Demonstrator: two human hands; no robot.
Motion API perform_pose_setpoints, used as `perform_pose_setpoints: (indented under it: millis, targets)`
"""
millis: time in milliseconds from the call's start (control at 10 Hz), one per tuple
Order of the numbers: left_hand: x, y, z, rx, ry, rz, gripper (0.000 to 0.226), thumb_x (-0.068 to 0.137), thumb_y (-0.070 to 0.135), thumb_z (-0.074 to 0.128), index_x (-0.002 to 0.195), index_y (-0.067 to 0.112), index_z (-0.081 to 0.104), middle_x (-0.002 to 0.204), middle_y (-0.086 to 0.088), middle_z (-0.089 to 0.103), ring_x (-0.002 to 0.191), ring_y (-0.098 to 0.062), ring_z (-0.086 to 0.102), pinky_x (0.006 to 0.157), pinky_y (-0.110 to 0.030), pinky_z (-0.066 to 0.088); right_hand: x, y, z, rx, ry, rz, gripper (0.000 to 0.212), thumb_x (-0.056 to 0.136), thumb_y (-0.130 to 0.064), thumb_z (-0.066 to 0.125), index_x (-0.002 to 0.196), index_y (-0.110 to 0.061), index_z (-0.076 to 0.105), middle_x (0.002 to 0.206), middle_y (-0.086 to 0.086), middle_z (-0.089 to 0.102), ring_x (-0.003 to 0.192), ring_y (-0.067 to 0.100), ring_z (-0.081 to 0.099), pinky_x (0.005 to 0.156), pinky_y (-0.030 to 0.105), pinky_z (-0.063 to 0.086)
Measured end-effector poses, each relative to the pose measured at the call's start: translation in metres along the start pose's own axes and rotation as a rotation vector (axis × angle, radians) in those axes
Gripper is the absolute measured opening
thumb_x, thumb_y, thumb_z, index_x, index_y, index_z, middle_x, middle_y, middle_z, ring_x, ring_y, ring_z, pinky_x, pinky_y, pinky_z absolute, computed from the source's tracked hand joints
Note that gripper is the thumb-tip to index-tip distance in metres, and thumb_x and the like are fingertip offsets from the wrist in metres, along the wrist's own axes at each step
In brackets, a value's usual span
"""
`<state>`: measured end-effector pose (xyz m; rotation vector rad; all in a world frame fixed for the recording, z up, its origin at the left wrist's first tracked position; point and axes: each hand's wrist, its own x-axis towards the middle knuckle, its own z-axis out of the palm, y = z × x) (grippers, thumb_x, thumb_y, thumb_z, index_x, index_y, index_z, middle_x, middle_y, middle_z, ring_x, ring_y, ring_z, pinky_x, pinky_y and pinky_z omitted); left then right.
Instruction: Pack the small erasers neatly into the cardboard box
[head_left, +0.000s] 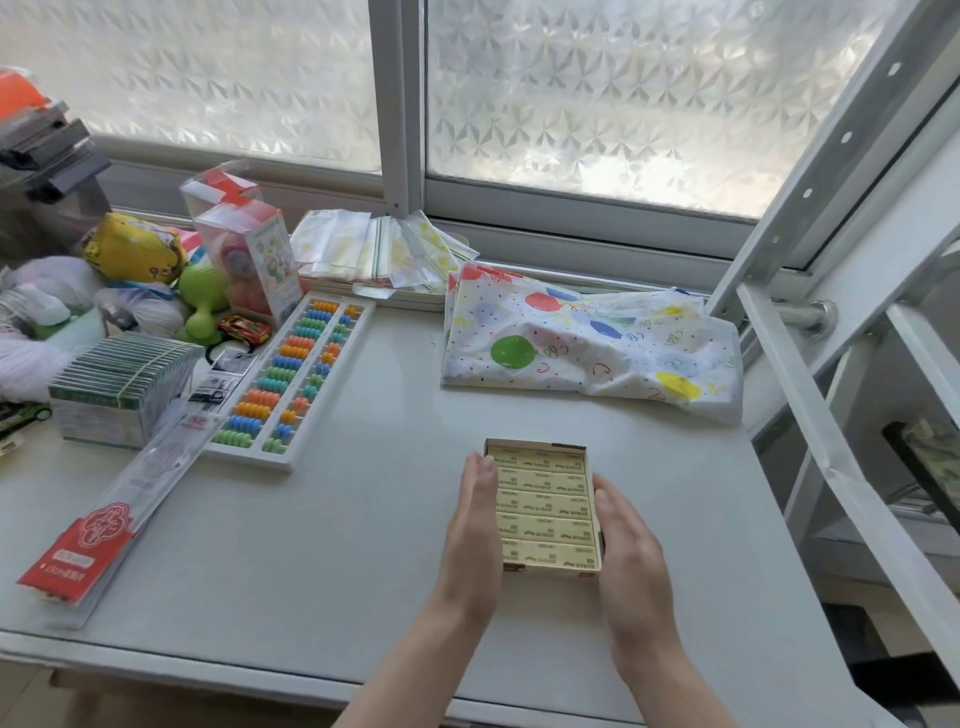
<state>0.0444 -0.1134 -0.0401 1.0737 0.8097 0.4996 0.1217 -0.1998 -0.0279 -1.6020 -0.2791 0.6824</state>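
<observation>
Low centre of the frame: my left hand (475, 525) and right hand (631, 558) lie flat and open-palmed against the two long sides of the cardboard box (543, 571). Neither is curled round anything; they press the walls, they do not lift. The box sits on the grey table (311, 545), just above the hands' wrists in the frame.

Contents: the erasers (545, 506) fill the box in tidy rows, pale yellow wrappers up, level with the rim. I see no gap and no loose eraser on the table, so I judge the packing all but finished.

Risks: squeezing too hard could bow the thin walls and pop a row upward. A lift from the sides alone could let the bottom sag or tip the load out. I cannot tell whether a lid or flap is ready.

Farther up, left of centre: an abacus (291, 379) with coloured beads, and beside it a banded stack of green-edged packets (122, 379). Upper right of centre: a folded balloon-print sheet (587, 345). None crowds the box.
</observation>
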Motion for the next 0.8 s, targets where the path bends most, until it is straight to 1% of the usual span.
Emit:
perform_pose_setpoints:
  millis: [100,200,300,400,500,600,700,800]
  targets:
    - [0.001,-0.004,0.0,-0.037,0.031,0.006,0.093,0.067,0.083,0.039,0.142,0.027,0.035,0.146,0.007,0.043,0.135,-0.009,0.039,0.116,-0.043,0.026,0.0,-0.002,0.001,-0.002,0.002,0.01,0.034,0.097,-0.022,0.04,0.129,-0.02,0.05,0.107,-0.022,0.059,0.093,-0.016,0.053,0.074,-0.001,0.043]
    - [0.001,-0.003,0.0,-0.039,0.036,0.015,0.098,0.064,0.085,0.041,0.143,0.027,0.034,0.147,0.006,0.042,0.135,-0.01,0.038,0.116,-0.043,0.026,0.0,0.0,0.003,0.013,-0.003,0.007,0.035,0.097,-0.022,0.04,0.131,-0.022,0.047,0.107,-0.023,0.057,0.09,-0.018,0.051,0.071,0.003,0.042]
    - [0.001,-0.001,0.0,-0.007,0.029,0.02,0.099,0.064,0.085,0.04,0.143,0.026,0.034,0.147,0.006,0.042,0.135,-0.009,0.038,0.116,-0.041,0.025,-0.001,-0.002,0.005,0.054,0.011,-0.006,0.038,0.097,-0.019,0.04,0.134,-0.018,0.045,0.118,-0.013,0.055,0.103,-0.004,0.053,0.075,0.009,0.041]
    - [0.003,-0.004,-0.001,0.008,0.016,0.019,0.096,0.065,0.084,0.038,0.142,0.027,0.035,0.147,0.006,0.042,0.135,-0.009,0.038,0.116,-0.042,0.025,-0.002,0.0,0.006,0.071,0.027,-0.011,0.036,0.097,-0.018,0.04,0.133,-0.019,0.045,0.115,-0.016,0.058,0.1,-0.007,0.054,0.071,0.005,0.044]
    - [0.002,-0.002,-0.001,0.025,0.02,0.019,0.094,0.066,0.081,0.038,0.142,0.025,0.035,0.146,0.005,0.044,0.135,-0.011,0.04,0.116,-0.043,0.027,0.0,0.003,0.005,0.061,0.008,-0.024,0.035,0.097,-0.018,0.04,0.131,-0.021,0.047,0.099,-0.028,0.055,0.087,-0.018,0.054,0.065,-0.004,0.042]
    - [0.002,0.0,-0.001,0.049,0.02,0.032,0.086,0.073,0.072,0.037,0.141,0.021,0.037,0.142,0.002,0.048,0.132,-0.011,0.043,0.114,-0.044,0.03,0.002,0.006,0.001,0.055,-0.004,-0.016,0.034,0.097,-0.019,0.041,0.129,-0.021,0.049,0.103,-0.024,0.059,0.095,-0.012,0.054,0.074,0.008,0.045]
    - [0.002,0.004,-0.002,0.125,0.005,0.033,0.069,0.084,0.062,0.035,0.137,0.018,0.04,0.135,0.003,0.055,0.123,-0.004,0.051,0.109,-0.033,0.038,0.001,0.0,-0.002,0.038,-0.013,-0.009,0.026,0.096,-0.018,0.041,0.114,-0.028,0.058,0.103,-0.019,0.063,0.091,-0.01,0.06,0.074,0.009,0.046]
    - [-0.001,0.006,0.0,0.167,0.033,0.045,0.049,0.098,0.044,0.032,0.141,0.023,0.034,0.138,0.013,0.047,0.116,0.009,0.047,0.095,-0.009,0.035,0.002,-0.006,-0.006,0.007,-0.011,-0.007,0.023,0.096,-0.016,0.042,0.103,-0.03,0.058,0.101,-0.021,0.063,0.082,-0.015,0.061,0.067,0.001,0.045]
